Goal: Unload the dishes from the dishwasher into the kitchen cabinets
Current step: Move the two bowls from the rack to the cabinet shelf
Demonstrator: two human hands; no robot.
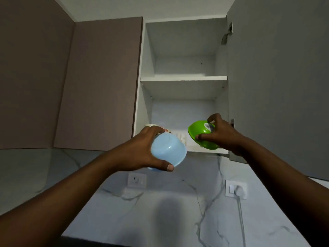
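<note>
Both arms reach up toward an open wall cabinet whose door swings out at 3 o'clock. The left hand grips a pale blue bowl, thumb curled under its lower edge and fingers wrapped over the top, so the rounded base faces the camera and the mouth points away toward the cabinet; it hangs just below and in front of the bottom shelf's front edge, near frame centre. The right hand pinches a green bowl at about 2 o'clock from the blue one, thumb on the near rim and fingers curled over the stickered base. This bowl is tilted, base up and to the right, mouth toward 8 o'clock, at the lower shelf opening. Behind the blue bowl, some pale patterned crockery sits on the bottom shelf, mostly hidden. Below, a marbled backsplash carries two sockets, the right one with a plug in it.
</note>
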